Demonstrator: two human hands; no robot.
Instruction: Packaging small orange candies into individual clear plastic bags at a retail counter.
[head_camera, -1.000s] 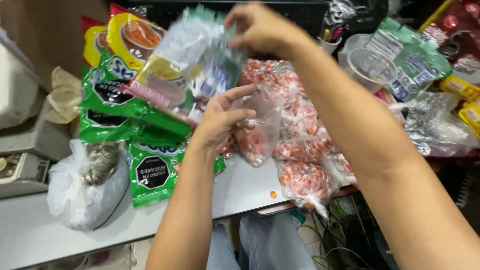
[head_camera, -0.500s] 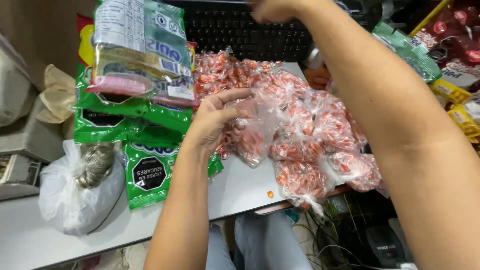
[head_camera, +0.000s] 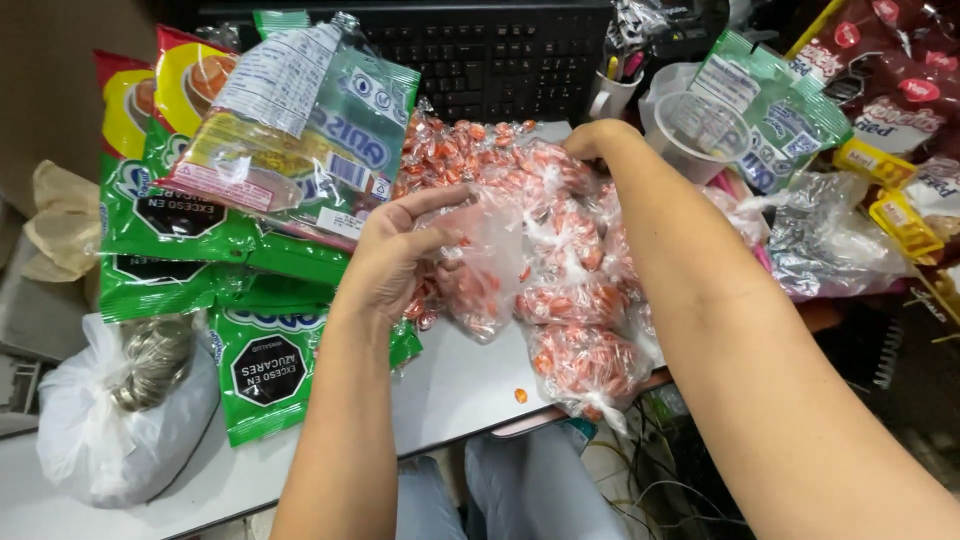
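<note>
My left hand pinches the edge of a clear bag of orange candies, fingers above it and thumb below. That bag belongs to a heap of similar candy bags on the white table. My right hand rests curled on the far top of the heap, its fingers hidden. A green-and-clear snack packet lies tilted on a stack of green snack bags, left of my left hand.
A black keyboard lies behind the heap, with a white mug of pens and a clear plastic cup to its right. A white bag of metal pieces sits front left. A crinkled silver bag and yellow packets crowd the right. One loose orange candy lies near the table edge.
My right hand carried the green-and-clear packet to the left, left it on the green bags, and came back down onto the far side of the candy heap. My left hand stayed on its bag.
</note>
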